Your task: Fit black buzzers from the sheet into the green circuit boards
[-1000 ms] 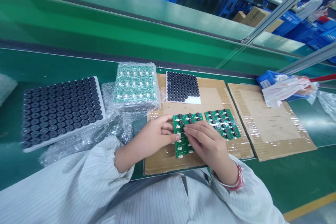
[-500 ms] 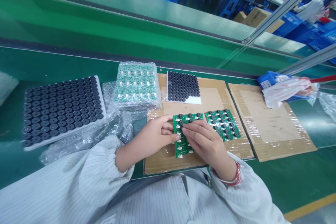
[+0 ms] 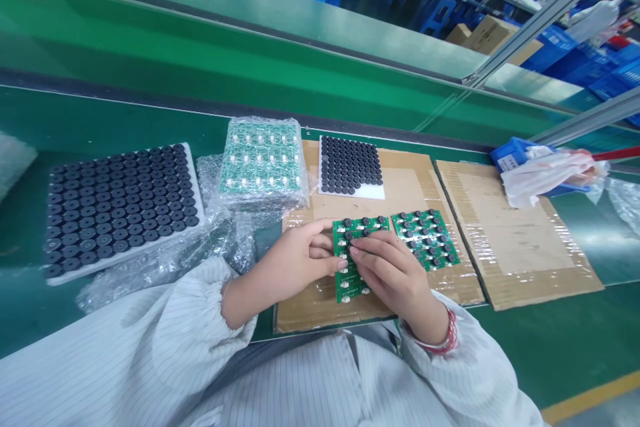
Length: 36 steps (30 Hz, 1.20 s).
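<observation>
My left hand point(image 3: 313, 257) grips the left edge of a green circuit board point(image 3: 345, 287), thumb on top and fingers behind it. Black round parts point(image 3: 365, 221) sit along the board's upper rows, while small white connectors show lower down. My right hand point(image 3: 393, 267) lies over the board's right half, fingertips closed together at a black round part; its palm hides much of the board. Just to the right, a second circuit board point(image 3: 425, 238) carries several black round parts. Behind the hands, a small white foam sheet point(image 3: 373, 191) holds rows of the same parts, with a gap at its front right corner.
Cardboard sheets point(image 3: 320, 303) cover the bench under the boards. A larger foam tray point(image 3: 197, 180) of black round parts lies left, beside bubble wrap point(image 3: 220, 240). Wrapped stacked boards point(image 3: 263, 157) stand behind. A blue bin point(image 3: 510, 153) with plastic bags sits at the right.
The whole view has shifted very slightly. Both hands keep almost the same pose on the board, with the right fingertips at nearly the same place.
</observation>
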Motion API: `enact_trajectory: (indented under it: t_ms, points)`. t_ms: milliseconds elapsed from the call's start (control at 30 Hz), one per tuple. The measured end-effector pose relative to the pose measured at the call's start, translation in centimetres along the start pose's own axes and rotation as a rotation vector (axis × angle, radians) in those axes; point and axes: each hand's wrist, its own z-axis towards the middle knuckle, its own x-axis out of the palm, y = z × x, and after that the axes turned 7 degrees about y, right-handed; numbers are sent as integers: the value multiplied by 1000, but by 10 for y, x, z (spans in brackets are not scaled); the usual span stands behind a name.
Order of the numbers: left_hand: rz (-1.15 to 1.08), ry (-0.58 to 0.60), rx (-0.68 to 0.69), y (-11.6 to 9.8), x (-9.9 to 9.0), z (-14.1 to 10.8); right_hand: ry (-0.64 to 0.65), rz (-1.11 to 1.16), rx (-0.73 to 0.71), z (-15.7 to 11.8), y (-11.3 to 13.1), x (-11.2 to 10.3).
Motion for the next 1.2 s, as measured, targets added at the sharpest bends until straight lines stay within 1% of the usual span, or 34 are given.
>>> enact_trajectory:
  t_ms: [133, 333, 467, 600, 700, 800, 967, 1067, 1200]
  points:
    - [10, 3, 9, 2, -1, 1, 13, 3, -10, 0, -1, -1]
    - [-7, 5, 24, 5, -1, 1, -1, -4, 6, 1, -2, -1]
    - [-28, 18, 25, 5, 0, 1, -80, 100, 29, 4, 0, -2]
    - [-29, 19, 12, 4, -1, 1, -138, 206, 113, 7, 1, -3]
    - [-21, 12, 6, 3, -1, 0, -139, 223, 137, 7, 0, -4]
    - [-16, 15, -3, 2, 0, 0, -136, 233, 133, 7, 0, -3]
    - [-7, -12, -33, 1, 1, -1, -127, 237, 131, 8, 0, -2]
    - [-9, 0, -26, 1, 0, -1, -118, 216, 125, 7, 1, -2]
    - [-4, -2, -27, 1, 0, -1, -118, 152, 82, 7, 1, -2]
